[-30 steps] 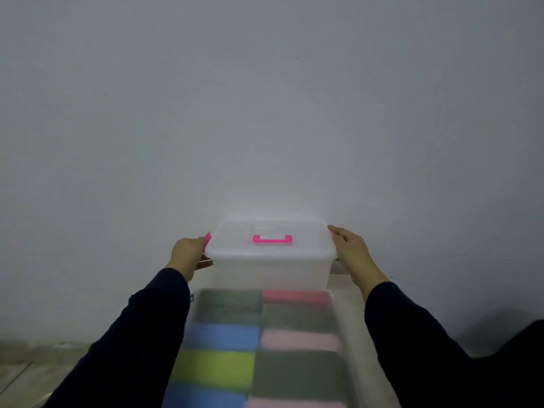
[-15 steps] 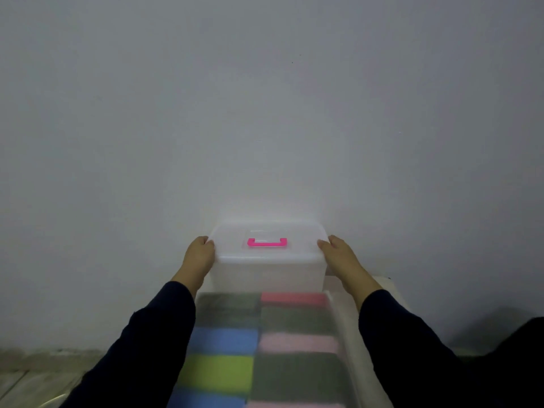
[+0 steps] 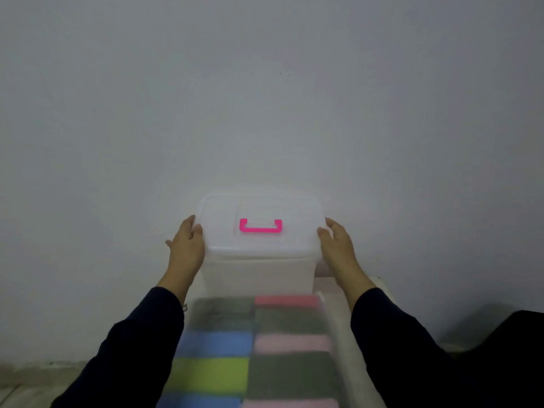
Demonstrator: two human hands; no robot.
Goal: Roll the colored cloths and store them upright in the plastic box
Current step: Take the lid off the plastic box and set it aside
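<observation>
Centrally, a translucent plastic box [image 3: 259,275] is set against a pale wall [image 3: 265,98], closed by a clear lid [image 3: 259,242] fitted with a pink handle [image 3: 260,226]. The lid's left edge is clasped by the left hand [image 3: 187,245], fingers bent over its rim; the right edge is met by the right hand [image 3: 338,245], fingers curved against it. Just before the box, colored cloths [image 3: 253,348] are laid flat in two columns: grey, blue, green, blue at left; red, grey, pink, grey, pink at right. Dark sleeves [image 3: 391,343] are worn on both arms.
</observation>
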